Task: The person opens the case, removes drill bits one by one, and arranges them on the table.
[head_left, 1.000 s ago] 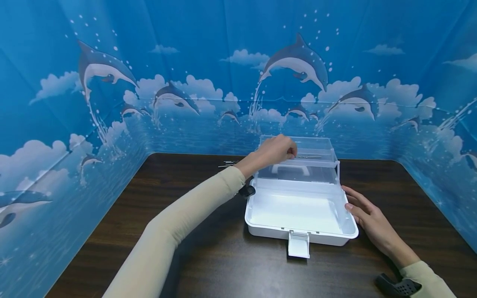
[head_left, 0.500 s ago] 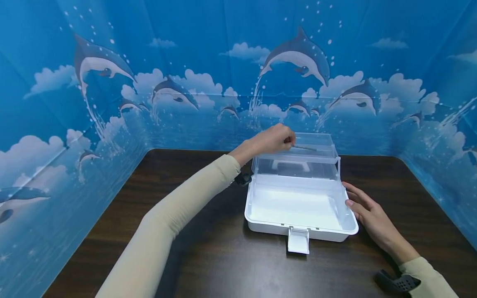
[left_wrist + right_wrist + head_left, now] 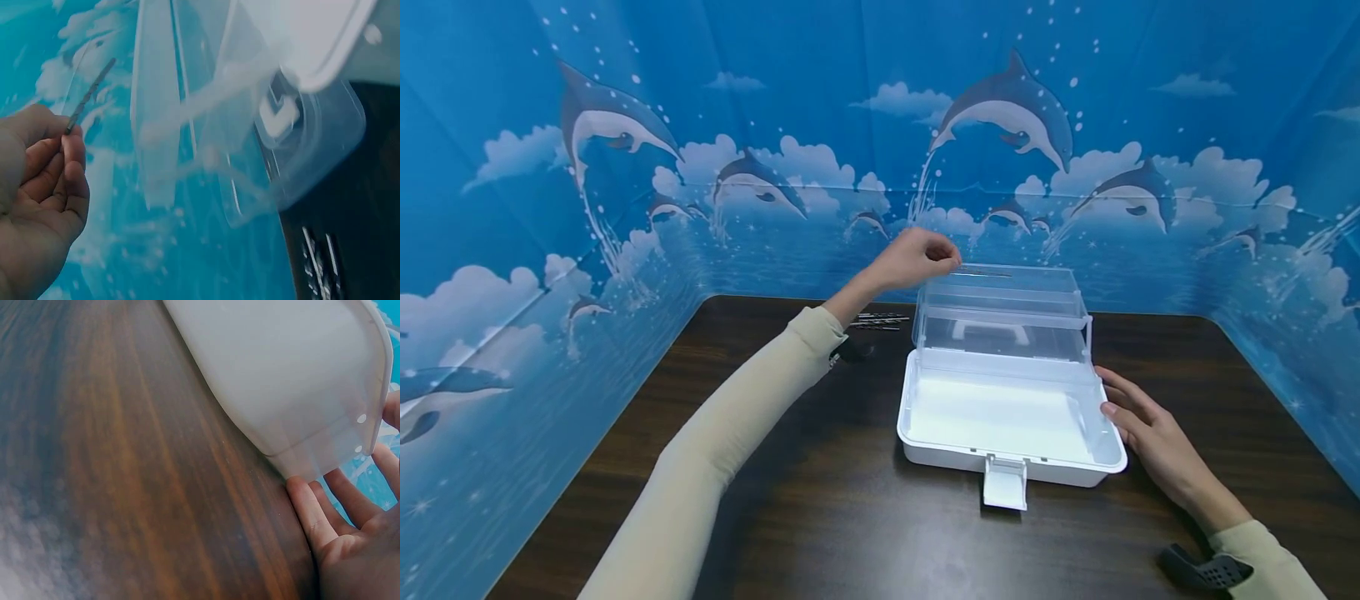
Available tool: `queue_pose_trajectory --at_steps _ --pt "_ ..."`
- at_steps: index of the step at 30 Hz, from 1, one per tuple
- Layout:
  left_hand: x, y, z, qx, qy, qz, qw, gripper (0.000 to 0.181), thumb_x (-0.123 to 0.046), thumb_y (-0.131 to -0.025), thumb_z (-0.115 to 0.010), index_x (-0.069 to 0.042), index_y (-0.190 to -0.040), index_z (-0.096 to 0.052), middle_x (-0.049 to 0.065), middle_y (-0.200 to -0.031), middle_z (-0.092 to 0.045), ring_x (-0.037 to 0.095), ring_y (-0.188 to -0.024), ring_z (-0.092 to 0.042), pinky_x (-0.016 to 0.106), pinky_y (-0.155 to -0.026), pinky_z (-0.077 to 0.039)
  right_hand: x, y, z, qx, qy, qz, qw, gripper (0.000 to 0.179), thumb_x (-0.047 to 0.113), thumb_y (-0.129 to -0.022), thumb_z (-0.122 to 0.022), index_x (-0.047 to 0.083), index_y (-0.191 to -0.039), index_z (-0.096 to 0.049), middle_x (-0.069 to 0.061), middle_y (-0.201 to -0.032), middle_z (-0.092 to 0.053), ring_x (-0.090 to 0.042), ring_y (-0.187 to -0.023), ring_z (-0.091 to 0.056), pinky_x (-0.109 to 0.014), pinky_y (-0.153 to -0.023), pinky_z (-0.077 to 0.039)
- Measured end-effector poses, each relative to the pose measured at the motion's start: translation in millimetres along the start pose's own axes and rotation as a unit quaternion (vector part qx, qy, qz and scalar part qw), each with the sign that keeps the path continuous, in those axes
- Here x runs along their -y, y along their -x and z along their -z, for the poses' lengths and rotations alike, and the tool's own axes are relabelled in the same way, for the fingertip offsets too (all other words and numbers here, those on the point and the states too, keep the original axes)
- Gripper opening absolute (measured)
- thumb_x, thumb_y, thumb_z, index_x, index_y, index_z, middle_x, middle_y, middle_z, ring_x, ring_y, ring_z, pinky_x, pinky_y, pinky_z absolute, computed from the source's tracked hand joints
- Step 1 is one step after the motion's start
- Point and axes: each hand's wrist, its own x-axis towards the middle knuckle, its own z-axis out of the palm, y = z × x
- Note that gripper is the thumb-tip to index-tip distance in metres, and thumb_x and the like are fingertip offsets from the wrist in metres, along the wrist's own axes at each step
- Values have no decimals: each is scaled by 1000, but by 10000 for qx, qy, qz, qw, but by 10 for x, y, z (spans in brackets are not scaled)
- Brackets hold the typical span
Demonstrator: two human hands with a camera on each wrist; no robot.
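My left hand (image 3: 917,260) pinches a thin dark drill bit (image 3: 92,94) between thumb and fingertips, raised near the left end of the box's upright clear lid. In the head view the bit points right, across the lid's top edge. The white storage box (image 3: 904,408) stands open on the table, its clear trays (image 3: 1000,321) folded up at the back and its lower compartment bare. My right hand (image 3: 1161,442) holds the box's right side, thumb at the rim and fingers against the outer wall (image 3: 281,394).
Several drill bits (image 3: 880,322) lie on the dark wooden table (image 3: 820,517), left of the box near the back edge. The white latch (image 3: 1004,485) hangs down at the box's front. A dolphin-print curtain (image 3: 820,242) closes off the back and sides.
My left hand has moved left and up with the drill bit, from over the tray to the lid's left end, uncovering drill bits on the table. My right hand stays at the box.
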Motion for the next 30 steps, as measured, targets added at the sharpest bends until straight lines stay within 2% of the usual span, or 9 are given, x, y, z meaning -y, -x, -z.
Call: queue_pose_trajectory --at_steps 4,7,12,16,19,24,30 --pt "189 170 173 -373 676 533 9956 26 -31 -92 -58 -10 -104 -68 0 -103 -62 13 -91 -56 35 -79 -45 2 2 -7 -17 9 -48 10000 56 44 -94 -50 40 -144 -27 -16 -147 -20 -38 -124 -33 -32 -83 -47" --pt "391 296 273 -670 1172 960 9862 33 -35 -90 -60 -9 -109 -67 0 -106 -60 15 -97 -55 40 -85 -43 0 1 -6 -18 28 -17 10000 56 44 -94 -49 39 -144 -26 -17 -147 -20 -38 -124 -33 -31 -82 -47" --pt "753 523 355 -1096 1539 1524 9701 42 -39 -87 -62 -6 -113 -65 6 -104 -60 28 -100 -52 50 -90 -37 -3 2 0 -41 54 49 10000 56 44 -94 -49 39 -145 -26 -19 -145 -22 -38 -123 -34 -24 -80 -46" --pt "997 691 374 -1311 1570 1963 9590 41 -40 -85 -65 -8 -110 -67 6 -102 -61 33 -102 -51 54 -90 -35 -11 11 -8 -67 7 4 10000 56 43 -94 -50 38 -145 -27 -17 -145 -24 -37 -122 -36 -22 -78 -46" --pt "1147 796 372 -1382 1520 2240 9527 39 -40 -85 -66 -9 -108 -68 4 -103 -61 31 -102 -52 54 -89 -35 -14 12 -11 -85 -14 -54 9999 56 43 -93 -50 38 -144 -28 -15 -145 -24 -35 -123 -35 -22 -79 -46" --pt "1358 935 347 -1343 1369 2514 9487 35 -38 -87 -63 -10 -109 -68 2 -105 -60 31 -103 -50 54 -87 -36 -8 8 -2 -56 -1 0 10000 55 43 -94 -49 38 -145 -26 -18 -145 -22 -37 -123 -34 -22 -80 -46" --pt "1595 1048 319 -1247 1209 2766 9452 34 -38 -88 -62 -12 -109 -69 -1 -107 -60 21 -99 -53 47 -88 -40 13 -1 -20 -50 -80 -55 9999 55 42 -94 -50 38 -144 -28 -15 -146 -23 -34 -123 -36 -23 -79 -46"
